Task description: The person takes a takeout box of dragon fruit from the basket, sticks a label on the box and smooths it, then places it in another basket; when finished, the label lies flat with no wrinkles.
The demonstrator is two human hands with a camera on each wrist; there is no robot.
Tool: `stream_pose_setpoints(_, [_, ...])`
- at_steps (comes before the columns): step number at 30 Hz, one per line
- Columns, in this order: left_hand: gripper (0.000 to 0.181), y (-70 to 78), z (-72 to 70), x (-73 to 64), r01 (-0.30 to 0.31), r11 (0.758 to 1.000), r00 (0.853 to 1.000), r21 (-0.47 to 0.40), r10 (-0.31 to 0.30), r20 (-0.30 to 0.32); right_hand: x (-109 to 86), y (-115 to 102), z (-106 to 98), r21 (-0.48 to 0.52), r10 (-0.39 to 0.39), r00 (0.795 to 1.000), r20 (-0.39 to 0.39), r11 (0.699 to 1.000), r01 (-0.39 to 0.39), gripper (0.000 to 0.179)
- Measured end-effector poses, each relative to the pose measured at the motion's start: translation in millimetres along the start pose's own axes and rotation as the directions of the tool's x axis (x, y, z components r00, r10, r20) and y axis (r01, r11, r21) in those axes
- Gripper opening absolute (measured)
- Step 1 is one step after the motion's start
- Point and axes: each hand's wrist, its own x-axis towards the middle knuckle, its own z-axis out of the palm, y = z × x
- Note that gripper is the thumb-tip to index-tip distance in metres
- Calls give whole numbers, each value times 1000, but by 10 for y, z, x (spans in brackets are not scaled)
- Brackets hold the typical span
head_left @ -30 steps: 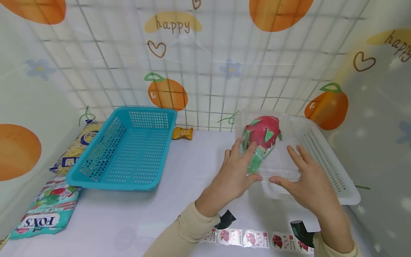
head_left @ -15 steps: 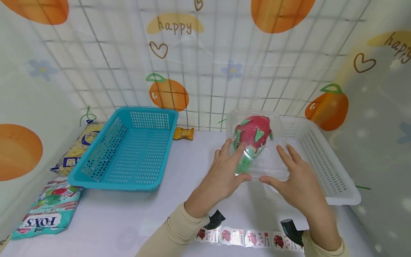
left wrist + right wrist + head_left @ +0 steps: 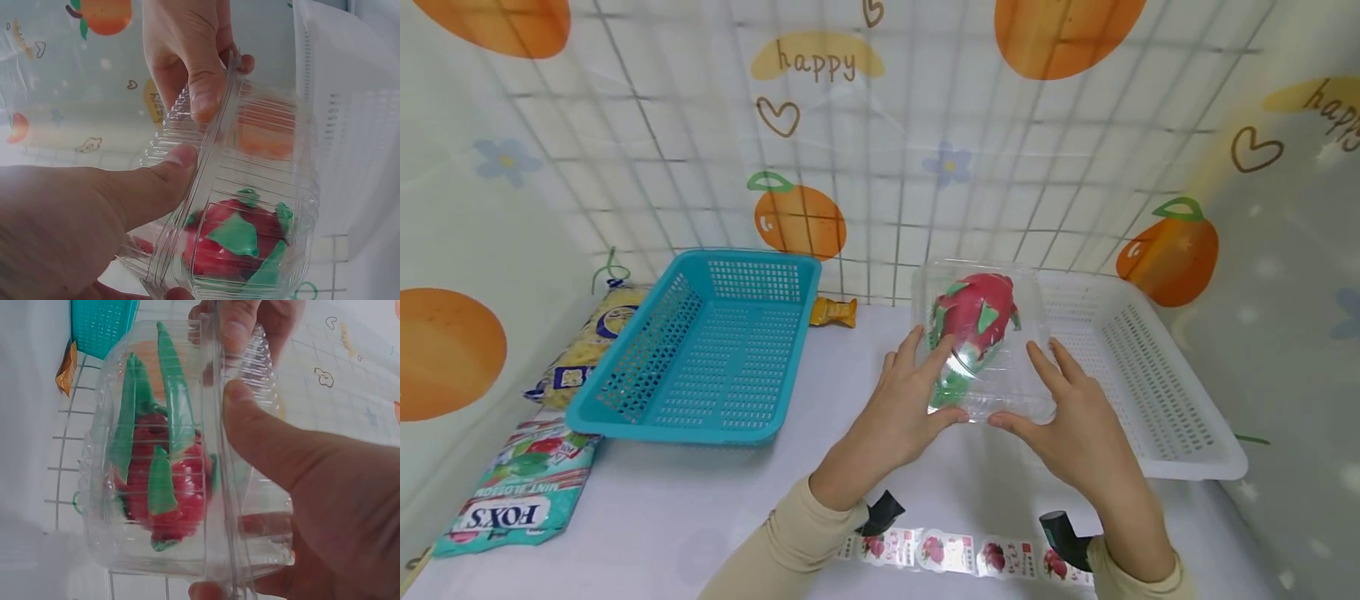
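A clear plastic clamshell box [image 3: 1017, 379] with a red dragon fruit [image 3: 973, 312] inside is held up over the table. The fruit has green leaf tips and lies toward the box's left side. My left hand [image 3: 901, 404] grips the left edge of the box, and my right hand [image 3: 1078, 429] grips the right edge. Both wrist views show thumbs pressed along the closed rim of the box [image 3: 212, 144], near its front. Fingers [image 3: 206, 591] reach around to its other side. A strip of dragon fruit stickers [image 3: 947, 552] lies below, between my wrists.
A teal basket [image 3: 778, 367] stands at the left, a white basket [image 3: 1195, 392] at the right, partly behind the box. Two snack packets, a yellow one [image 3: 591, 342] and a Fox's bag [image 3: 523, 487], lie far left. A small orange packet [image 3: 833, 312] sits by the teal basket.
Both hands have carried the box with the dragon fruit to the left, away from over the white basket, which now shows more. The grip looks the same.
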Motion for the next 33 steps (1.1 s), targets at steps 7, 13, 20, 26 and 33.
stream_pose_setpoints(7, [89,-62,-56,-25,-5,1000,1000,6,5,-11,15,-69,50,5,-19,1000,-15,1000,19,104])
stream_pose_setpoints(13, [89,-110,-82,-56,4,1000,1000,1,-4,-12,26,-107,77,13,-19,1000,8,1000,19,103])
stream_pose_setpoints(20, [88,-184,-110,-100,26,1000,1000,-6,-26,-9,42,-178,131,18,-15,999,36,1000,15,103])
stream_pose_setpoints(26, [88,-241,-135,-132,23,1000,1000,-5,-23,-20,51,-232,161,27,-26,998,49,999,25,101])
stream_pose_setpoints(33, [88,-306,-165,-166,29,1000,999,12,-29,-29,66,-273,215,37,-29,998,57,999,27,101])
